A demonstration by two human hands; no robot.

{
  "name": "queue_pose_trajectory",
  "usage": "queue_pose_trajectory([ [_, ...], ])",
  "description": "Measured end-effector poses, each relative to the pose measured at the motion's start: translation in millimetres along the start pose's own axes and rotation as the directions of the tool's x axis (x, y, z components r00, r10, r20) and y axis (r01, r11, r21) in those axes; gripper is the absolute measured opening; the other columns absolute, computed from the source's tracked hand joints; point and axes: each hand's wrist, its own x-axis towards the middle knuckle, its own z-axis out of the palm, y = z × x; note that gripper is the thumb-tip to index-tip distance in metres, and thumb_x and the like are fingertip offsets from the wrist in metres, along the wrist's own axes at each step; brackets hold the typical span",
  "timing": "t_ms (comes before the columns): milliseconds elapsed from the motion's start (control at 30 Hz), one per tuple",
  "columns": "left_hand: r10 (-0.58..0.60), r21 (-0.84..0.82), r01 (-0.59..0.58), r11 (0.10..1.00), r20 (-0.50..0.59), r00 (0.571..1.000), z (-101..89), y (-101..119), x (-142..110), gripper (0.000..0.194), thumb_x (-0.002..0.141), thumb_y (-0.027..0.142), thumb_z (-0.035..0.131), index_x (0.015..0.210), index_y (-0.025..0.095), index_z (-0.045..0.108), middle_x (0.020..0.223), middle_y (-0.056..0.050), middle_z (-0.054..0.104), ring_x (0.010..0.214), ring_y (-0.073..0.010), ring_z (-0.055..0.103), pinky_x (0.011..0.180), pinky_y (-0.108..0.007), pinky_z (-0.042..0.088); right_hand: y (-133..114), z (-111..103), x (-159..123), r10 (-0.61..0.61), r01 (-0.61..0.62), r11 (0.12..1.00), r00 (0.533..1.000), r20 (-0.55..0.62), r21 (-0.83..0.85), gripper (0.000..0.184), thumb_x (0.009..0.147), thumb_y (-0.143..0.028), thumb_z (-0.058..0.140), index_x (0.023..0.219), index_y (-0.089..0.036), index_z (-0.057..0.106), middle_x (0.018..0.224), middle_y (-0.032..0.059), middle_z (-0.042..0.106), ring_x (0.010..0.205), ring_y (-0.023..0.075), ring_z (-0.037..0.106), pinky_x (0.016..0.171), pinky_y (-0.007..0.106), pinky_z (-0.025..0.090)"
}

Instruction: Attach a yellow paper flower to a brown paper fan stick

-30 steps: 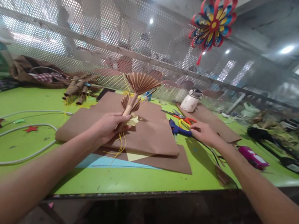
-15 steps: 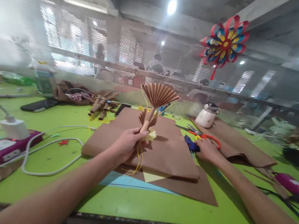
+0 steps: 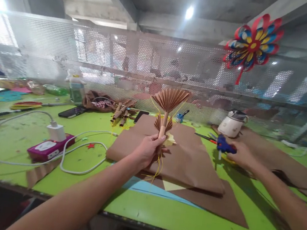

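My left hand (image 3: 150, 149) is closed around the rolled paper stem of a brown paper fan (image 3: 169, 100), held upright over the table. Its pleated top spreads wide, smaller pleats stick out lower on the stem, and yellow strings (image 3: 159, 165) hang below my fingers. A pale yellow paper piece (image 3: 170, 140) shows just behind that hand. On the right, my right hand (image 3: 241, 154) grips a blue glue gun (image 3: 225, 145), its pale nozzle pointing down. Scissors (image 3: 206, 137) lie beside the glue gun, their handles largely hidden. Under my left hand is a stack of brown paper (image 3: 192, 166).
A purple power strip (image 3: 48, 149) with a white charger and cable (image 3: 82, 173) sits at left. Further back are a phone (image 3: 72, 111), rolled paper tubes (image 3: 122, 111) and a white jug (image 3: 231, 124). A perforated screen stands behind the table; a paper flower (image 3: 253, 45) hangs upper right.
My right hand has lifted the blue glue gun off the table beside the scissors, and its nozzle now points down. The view has swung left. My left hand still holds the paper fan.
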Motion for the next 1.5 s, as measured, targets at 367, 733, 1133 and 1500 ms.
queue_pose_trajectory([
  [367,-0.059,-0.041,0.057,0.998,-0.038,0.998,8.2,4.6,-3.1,0.016,0.081,0.021,0.058,0.093,0.01,0.059,0.072,-0.006,0.06,0.057,-0.0107,0.061,0.056,-0.023,0.052,-131.9,-14.6,-46.0,-0.238,-0.02,0.613,0.949,0.209,0.79,0.028,0.082,-0.04,0.054,0.098,-0.019,0.062,0.092,0.0079,0.066,0.074,0.0175,0.062,0.068,0.03,0.05],
  [733,-0.066,0.057,0.07,0.996,-0.074,0.995,7.0,-6.2,-4.8,0.02,0.076,0.029,0.064,0.089,0.014,0.06,0.067,-0.001,0.056,0.052,-0.0085,0.06,0.047,-0.017,0.045,-150.2,5.3,-86.2,-0.245,0.015,0.735,0.938,0.246,0.678,0.035,0.083,-0.047,0.049,0.099,-0.021,0.066,0.097,0.0076,0.067,0.086,0.0222,0.062,0.078,0.033,0.05],
  [1133,-0.005,0.1,0.017,0.995,-0.118,0.993,12.1,-1.3,-10.5,0.024,0.072,0.027,0.067,0.089,0.014,0.058,0.067,0.001,0.053,0.052,-0.0066,0.057,0.042,-0.014,0.038,-149.9,9.0,-92.5,-0.128,-0.042,0.831,0.956,0.264,0.554,0.045,0.08,-0.057,0.045,0.098,-0.022,0.067,0.099,0.0088,0.068,0.089,0.026,0.061,0.08,0.038,0.049],
  [1500,-0.055,0.071,0.056,0.996,-0.007,0.998,14.0,-0.3,-13.2,0.015,0.071,0.022,0.065,0.083,0.014,0.06,0.066,0.0,0.056,0.052,-0.0064,0.054,0.045,-0.015,0.038,-156.7,17.0,-87.9,-0.177,0.005,0.804,0.957,0.232,0.594,0.046,0.082,-0.056,0.043,0.087,-0.016,0.065,0.083,0.008,0.066,0.078,0.02,0.06,0.068,0.029,0.049],
])
